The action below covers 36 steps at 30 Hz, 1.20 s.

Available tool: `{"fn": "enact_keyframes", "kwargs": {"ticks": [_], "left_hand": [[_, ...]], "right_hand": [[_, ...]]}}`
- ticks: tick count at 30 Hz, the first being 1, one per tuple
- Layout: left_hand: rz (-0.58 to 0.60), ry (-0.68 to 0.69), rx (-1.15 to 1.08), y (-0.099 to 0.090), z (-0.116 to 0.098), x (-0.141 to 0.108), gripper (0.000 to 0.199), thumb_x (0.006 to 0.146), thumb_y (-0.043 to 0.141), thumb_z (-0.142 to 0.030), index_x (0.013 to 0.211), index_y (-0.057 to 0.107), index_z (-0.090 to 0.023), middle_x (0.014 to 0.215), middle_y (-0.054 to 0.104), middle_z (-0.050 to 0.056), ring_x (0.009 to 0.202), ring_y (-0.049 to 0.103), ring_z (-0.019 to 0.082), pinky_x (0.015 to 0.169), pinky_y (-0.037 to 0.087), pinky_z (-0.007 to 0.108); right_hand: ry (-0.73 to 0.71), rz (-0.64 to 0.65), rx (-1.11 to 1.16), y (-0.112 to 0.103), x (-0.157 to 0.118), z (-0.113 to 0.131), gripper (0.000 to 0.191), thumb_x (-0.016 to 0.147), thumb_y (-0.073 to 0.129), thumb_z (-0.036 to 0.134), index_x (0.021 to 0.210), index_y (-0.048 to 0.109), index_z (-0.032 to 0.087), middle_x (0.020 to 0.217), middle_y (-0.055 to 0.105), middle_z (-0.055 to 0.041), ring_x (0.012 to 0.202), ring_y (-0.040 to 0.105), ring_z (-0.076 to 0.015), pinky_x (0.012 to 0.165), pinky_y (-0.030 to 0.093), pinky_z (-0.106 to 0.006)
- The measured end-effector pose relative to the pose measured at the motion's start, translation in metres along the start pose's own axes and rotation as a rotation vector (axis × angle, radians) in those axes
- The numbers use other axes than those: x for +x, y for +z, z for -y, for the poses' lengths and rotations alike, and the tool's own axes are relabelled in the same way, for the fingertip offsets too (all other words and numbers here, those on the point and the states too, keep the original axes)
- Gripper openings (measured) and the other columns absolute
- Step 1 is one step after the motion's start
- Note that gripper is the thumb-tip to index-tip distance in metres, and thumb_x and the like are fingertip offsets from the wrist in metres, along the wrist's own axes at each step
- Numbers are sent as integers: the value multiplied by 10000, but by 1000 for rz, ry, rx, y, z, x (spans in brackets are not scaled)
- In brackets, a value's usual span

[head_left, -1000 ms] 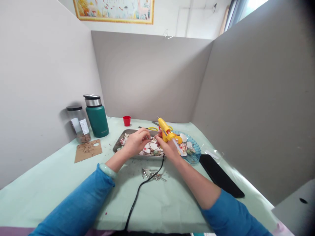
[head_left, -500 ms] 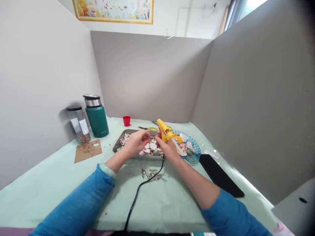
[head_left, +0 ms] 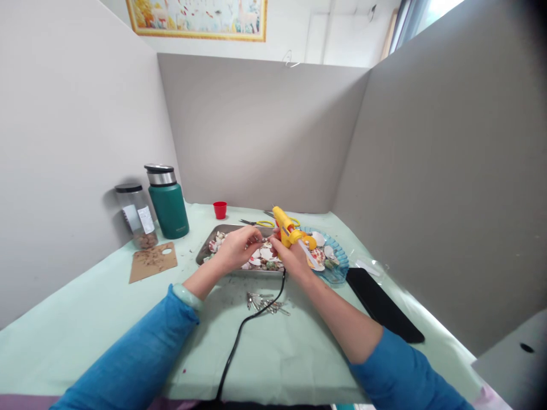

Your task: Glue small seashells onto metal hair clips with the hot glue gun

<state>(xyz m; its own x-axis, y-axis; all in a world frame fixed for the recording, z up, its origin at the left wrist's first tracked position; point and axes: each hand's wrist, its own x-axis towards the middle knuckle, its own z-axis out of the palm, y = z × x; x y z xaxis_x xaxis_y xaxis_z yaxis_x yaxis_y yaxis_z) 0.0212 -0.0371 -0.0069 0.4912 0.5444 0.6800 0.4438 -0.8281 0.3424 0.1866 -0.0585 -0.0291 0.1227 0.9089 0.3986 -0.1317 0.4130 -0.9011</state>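
Note:
My right hand (head_left: 293,259) is closed around a yellow glue gun (head_left: 282,223), its nozzle pointing up and away and a pale glue stick (head_left: 308,254) sticking out behind. My left hand (head_left: 240,247) is closed in a pinch over a metal tray (head_left: 239,273) of seashells (head_left: 265,254). Something small sits between its fingertips, close to the right hand's fingers, too small to name. To the right, partly behind my right hand, lies a blue scalloped plate (head_left: 341,259) with more shells.
A black cord (head_left: 240,333) runs past several metal clips (head_left: 267,303) to the table's front edge. Left stand a green bottle (head_left: 168,210), a clear jar (head_left: 135,216) and a cardboard piece (head_left: 152,263). Behind are a red cup (head_left: 220,210) and scissors (head_left: 260,224); right, a black slab (head_left: 382,304).

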Motion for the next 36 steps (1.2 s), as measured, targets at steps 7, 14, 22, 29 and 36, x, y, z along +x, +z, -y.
{"fn": "enact_keyframes", "kwargs": {"ticks": [7, 14, 22, 29, 36], "left_hand": [[-2, 85, 19, -3, -3, 0, 72, 810, 508, -107, 805, 529, -176, 865, 592, 43, 757, 549, 135, 691, 440, 254], [0, 79, 25, -3, -3, -2, 82, 809, 514, -101, 819, 522, -182, 896, 583, 42, 758, 544, 133, 691, 445, 261], [-65, -24, -167, -4, -4, 4, 66, 791, 582, -168, 778, 517, -172, 872, 543, 44, 740, 532, 129, 632, 467, 245], [-64, -192, -490, -2, 4, 3, 174, 774, 630, -287, 808, 514, -162, 856, 545, 27, 599, 567, 94, 526, 463, 224], [-16, -439, -638, -1, 7, 4, 297, 731, 687, -346, 861, 497, -159, 587, 605, -10, 562, 613, 135, 554, 478, 248]], "right_hand": [[1, -2, 0, 0, 0, 0, 346, 680, 662, 334, 961, 536, 174, 687, 542, 31, 512, 506, -94, 486, 439, -232], [19, -13, 26, 2, -2, 5, 337, 658, 673, 334, 930, 545, 181, 670, 535, 34, 499, 500, -100, 475, 437, -237], [12, -9, -1, 1, -2, 4, 348, 681, 660, 332, 964, 541, 170, 699, 535, 24, 529, 507, -103, 497, 442, -241], [11, -16, -14, 0, -1, 2, 378, 673, 661, 363, 972, 539, 168, 704, 541, 17, 531, 510, -107, 492, 446, -244], [4, -1, -6, -1, -1, 1, 387, 673, 667, 391, 970, 536, 180, 712, 551, 16, 536, 513, -109, 493, 453, -245]]}}
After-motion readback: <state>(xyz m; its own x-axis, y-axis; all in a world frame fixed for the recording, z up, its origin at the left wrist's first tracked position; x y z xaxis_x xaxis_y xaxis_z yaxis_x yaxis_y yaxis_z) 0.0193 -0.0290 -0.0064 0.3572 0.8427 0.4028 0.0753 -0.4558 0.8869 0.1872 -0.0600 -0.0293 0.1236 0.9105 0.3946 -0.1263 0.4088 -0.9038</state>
